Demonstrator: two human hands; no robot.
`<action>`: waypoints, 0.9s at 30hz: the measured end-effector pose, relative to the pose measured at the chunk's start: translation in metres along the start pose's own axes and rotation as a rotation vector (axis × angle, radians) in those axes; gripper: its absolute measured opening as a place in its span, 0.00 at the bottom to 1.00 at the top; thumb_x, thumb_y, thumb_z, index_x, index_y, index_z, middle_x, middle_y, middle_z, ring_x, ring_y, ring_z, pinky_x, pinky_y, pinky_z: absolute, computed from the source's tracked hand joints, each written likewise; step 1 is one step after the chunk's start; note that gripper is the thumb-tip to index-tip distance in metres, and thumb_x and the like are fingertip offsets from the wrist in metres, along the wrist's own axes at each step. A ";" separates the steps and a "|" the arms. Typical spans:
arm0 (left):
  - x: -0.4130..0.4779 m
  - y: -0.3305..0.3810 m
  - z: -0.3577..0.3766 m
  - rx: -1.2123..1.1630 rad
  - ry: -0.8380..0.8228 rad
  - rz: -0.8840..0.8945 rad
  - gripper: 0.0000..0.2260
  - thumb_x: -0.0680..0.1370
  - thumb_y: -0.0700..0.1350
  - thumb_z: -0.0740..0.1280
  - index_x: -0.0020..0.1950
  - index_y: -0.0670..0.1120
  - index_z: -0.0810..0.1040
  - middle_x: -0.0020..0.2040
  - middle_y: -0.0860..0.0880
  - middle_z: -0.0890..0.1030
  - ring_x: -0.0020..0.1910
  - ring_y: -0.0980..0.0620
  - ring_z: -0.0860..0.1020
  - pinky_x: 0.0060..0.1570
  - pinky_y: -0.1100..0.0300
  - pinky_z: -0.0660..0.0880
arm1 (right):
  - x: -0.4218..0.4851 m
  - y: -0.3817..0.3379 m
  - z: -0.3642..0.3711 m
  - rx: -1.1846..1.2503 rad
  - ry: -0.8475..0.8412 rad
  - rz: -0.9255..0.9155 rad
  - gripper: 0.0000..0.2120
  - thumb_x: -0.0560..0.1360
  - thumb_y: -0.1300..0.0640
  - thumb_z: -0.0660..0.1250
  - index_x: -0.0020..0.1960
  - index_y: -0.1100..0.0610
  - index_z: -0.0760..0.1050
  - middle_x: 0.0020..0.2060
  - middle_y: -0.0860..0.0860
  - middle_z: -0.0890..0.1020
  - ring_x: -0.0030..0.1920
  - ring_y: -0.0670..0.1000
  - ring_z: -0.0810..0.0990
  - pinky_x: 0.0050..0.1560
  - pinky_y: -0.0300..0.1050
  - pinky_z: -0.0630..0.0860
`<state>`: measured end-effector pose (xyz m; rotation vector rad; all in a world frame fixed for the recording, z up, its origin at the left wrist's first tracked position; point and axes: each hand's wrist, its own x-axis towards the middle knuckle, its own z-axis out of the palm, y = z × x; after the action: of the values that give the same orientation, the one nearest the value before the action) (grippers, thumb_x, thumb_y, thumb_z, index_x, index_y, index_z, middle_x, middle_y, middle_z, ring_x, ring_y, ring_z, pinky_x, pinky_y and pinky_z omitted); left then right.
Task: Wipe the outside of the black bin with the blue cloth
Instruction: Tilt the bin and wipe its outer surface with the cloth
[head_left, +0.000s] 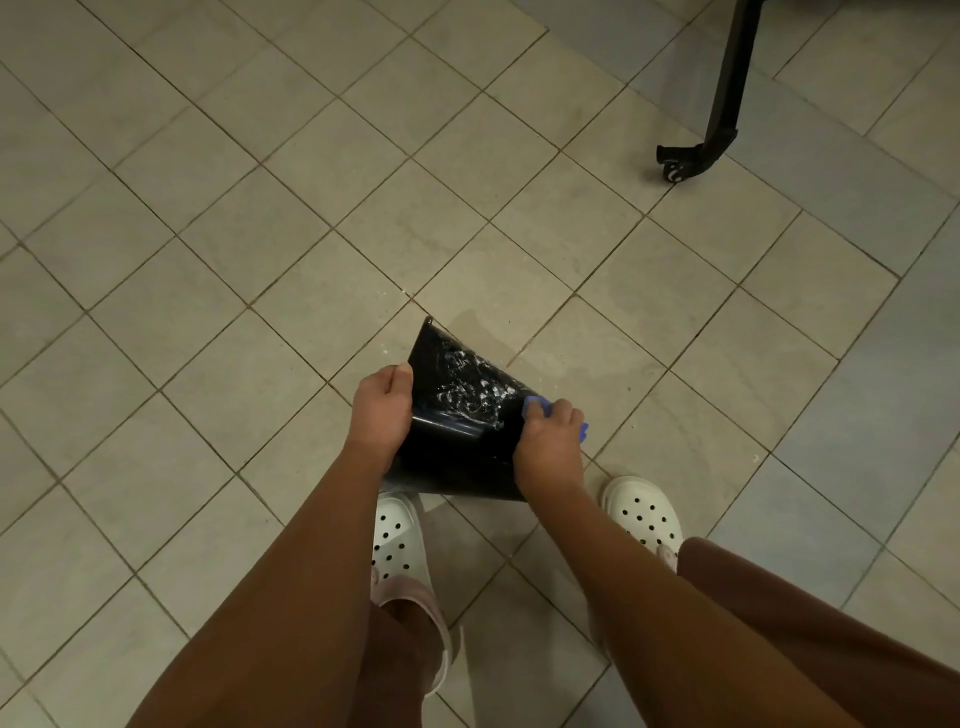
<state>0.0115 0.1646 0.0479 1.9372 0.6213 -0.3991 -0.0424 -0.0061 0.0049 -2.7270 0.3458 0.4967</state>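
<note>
The black bin (457, 410) is tilted over the tiled floor, its base pointing away from me, with white soapy streaks on its upper side. My left hand (382, 402) grips the bin's left edge, thumb on top. My right hand (548, 441) holds the blue cloth (535, 405) bunched in its fingers and presses it against the bin's right side. Only small bits of the cloth show past the fingers.
My feet in white clogs (397, 540) stand just below the bin on the beige tiled floor (260, 260). A black metal leg with a caster wheel (696, 156) stands at the upper right. A faint wet patch lies on the tiles beyond the bin.
</note>
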 end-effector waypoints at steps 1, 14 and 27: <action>-0.001 0.000 0.000 -0.005 0.003 -0.002 0.18 0.84 0.48 0.56 0.51 0.34 0.77 0.44 0.37 0.78 0.43 0.46 0.75 0.46 0.54 0.72 | 0.004 0.002 0.000 0.027 0.011 -0.038 0.24 0.72 0.68 0.59 0.68 0.60 0.65 0.59 0.60 0.68 0.58 0.57 0.65 0.60 0.47 0.68; -0.001 0.003 -0.001 -0.031 -0.036 -0.015 0.18 0.84 0.48 0.56 0.50 0.35 0.78 0.41 0.42 0.79 0.41 0.48 0.75 0.43 0.56 0.71 | -0.044 0.026 0.042 0.353 0.299 -0.288 0.33 0.61 0.78 0.70 0.64 0.63 0.71 0.59 0.64 0.75 0.63 0.59 0.68 0.60 0.60 0.72; 0.001 0.002 0.002 0.008 -0.029 0.010 0.18 0.84 0.47 0.56 0.51 0.34 0.77 0.44 0.39 0.78 0.42 0.48 0.74 0.41 0.57 0.70 | -0.045 0.021 0.047 0.293 0.285 -0.218 0.37 0.60 0.79 0.70 0.66 0.63 0.68 0.61 0.65 0.72 0.63 0.62 0.68 0.57 0.63 0.74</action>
<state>0.0131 0.1629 0.0480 1.9384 0.5918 -0.4237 -0.1034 -0.0001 -0.0259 -2.5056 0.1707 -0.0043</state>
